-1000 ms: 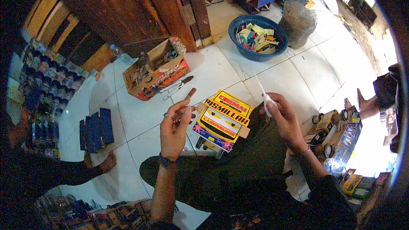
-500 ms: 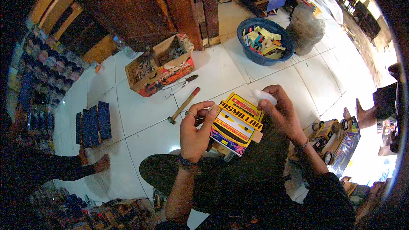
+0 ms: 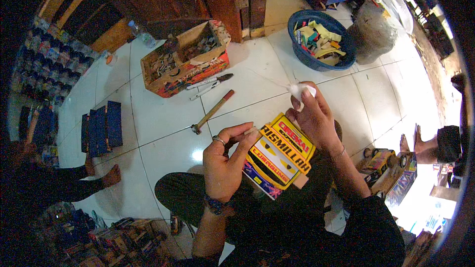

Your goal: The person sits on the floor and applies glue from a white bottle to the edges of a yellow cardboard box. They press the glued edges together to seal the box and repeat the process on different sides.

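Observation:
My left hand point(image 3: 223, 168) grips a flat yellow printed panel point(image 3: 278, 154) by its left edge, thumb on top. The panel shows two drawn eyes and bold lettering, and a bare wooden end sticks out at its lower right corner. It is tilted, above my lap. In my right hand point(image 3: 319, 121), just past the panel's upper right corner, is a small white squeeze bottle point(image 3: 308, 90), with its nozzle pointing left, away from the panel. Thin strands appear near the nozzle. My fingers hide part of the bottle.
Ahead on the white tiles are a hammer point(image 3: 213, 112), pens point(image 3: 210, 82), a cardboard box of scraps point(image 3: 185, 76) and a blue basin point(image 3: 303, 60) of paper offcuts. Dark blue pieces point(image 3: 101, 129) lie left, near another person's foot point(image 3: 112, 175). Wheeled wooden toy vehicles point(image 3: 388, 173) stand right, beside another foot point(image 3: 420, 138).
My right hand has lifted the white bottle away from the panel, forward and up. The panel has tilted further clockwise, still in my left hand. The whole view has shifted slightly.

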Tool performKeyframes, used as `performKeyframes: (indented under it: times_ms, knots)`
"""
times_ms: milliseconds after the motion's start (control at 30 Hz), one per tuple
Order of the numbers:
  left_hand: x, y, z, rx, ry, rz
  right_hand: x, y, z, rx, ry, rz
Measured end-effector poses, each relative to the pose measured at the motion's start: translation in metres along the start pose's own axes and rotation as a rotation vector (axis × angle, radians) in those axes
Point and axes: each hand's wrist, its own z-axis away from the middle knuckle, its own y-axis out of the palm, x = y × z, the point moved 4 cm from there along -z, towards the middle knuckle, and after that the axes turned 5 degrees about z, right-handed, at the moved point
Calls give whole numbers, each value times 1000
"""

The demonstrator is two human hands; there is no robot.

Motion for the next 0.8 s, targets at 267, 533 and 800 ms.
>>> performKeyframes:
  times_ms: [267,533,800]
  knots:
    - [-22,26,-51,308,87,-347,-4,-1,45,-552,-200,103]
    - [-21,43,-55,398,86,-367,-18,-34,55,-536,-379,348]
    - [-8,41,-61,346,290,-632,-28,-37,54,-486,-382,324]
